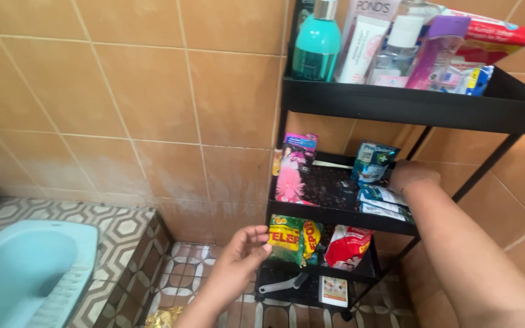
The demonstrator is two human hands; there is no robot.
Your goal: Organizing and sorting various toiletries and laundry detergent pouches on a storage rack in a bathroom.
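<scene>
Yellow packet on bottom shelf touches left hand fingertips.

A black metal three-tier rack is set against a wall of plain orange-tan square tiles. A teal plastic bottle with a silver cap is seen on the top tier, a pink-flowered sachet on the middle. A yellow-and-green packet and a red-and-white pouch are seen below. The floor tiles are patterned in brown-and-white hexagons; the squat pan is pale blue.
</scene>
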